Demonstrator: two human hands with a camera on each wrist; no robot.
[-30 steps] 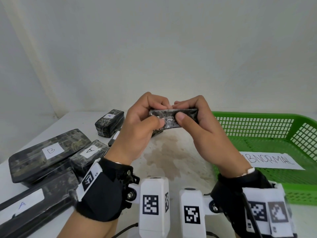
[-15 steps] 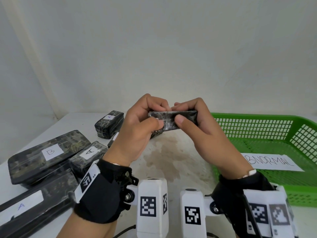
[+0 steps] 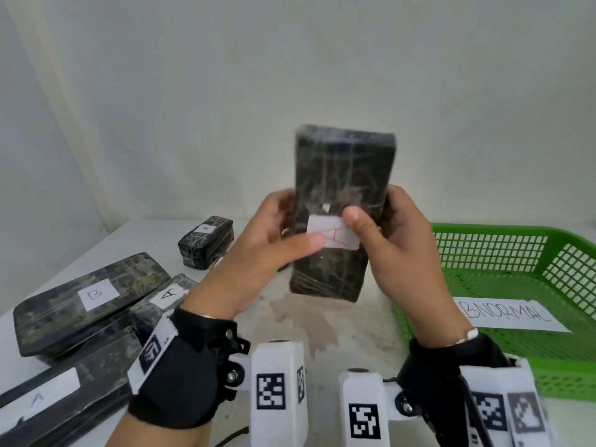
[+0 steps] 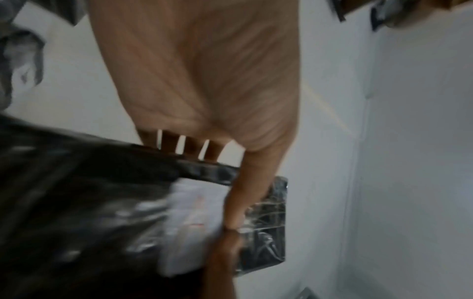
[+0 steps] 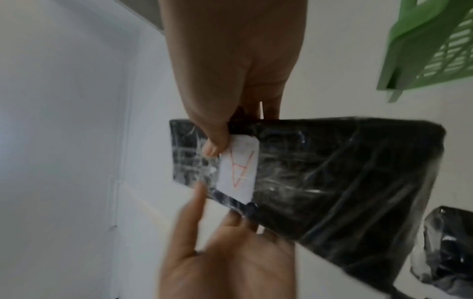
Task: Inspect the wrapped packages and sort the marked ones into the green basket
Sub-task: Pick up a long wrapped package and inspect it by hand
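I hold a black film-wrapped package [image 3: 342, 175] upright over the table between both hands, its broad face towards me. A white label [image 3: 335, 237] with a red letter A is stuck on that face, also clear in the right wrist view as label [image 5: 240, 165] on the package [image 5: 332, 172]. My left hand [image 3: 283, 233] grips the left edge, thumb across the front, fingers behind. My right hand [image 3: 383, 227] grips the right edge with its thumb on the label. The green basket [image 3: 503, 233] stands to the right, a paper sheet [image 3: 509, 316] reading ABNORMAL inside it.
Several other wrapped packages lie at the left: one labelled B [image 3: 93, 295], a small one marked A [image 3: 167, 293], a long one marked A [image 3: 48, 404] at the near edge, and a small A package [image 3: 206, 241] farther back. A grey wall stands behind.
The package was held flat and edge-on between both hands; now it is tipped upright and raised, with the labelled face showing. Both hands have shifted to its side edges.
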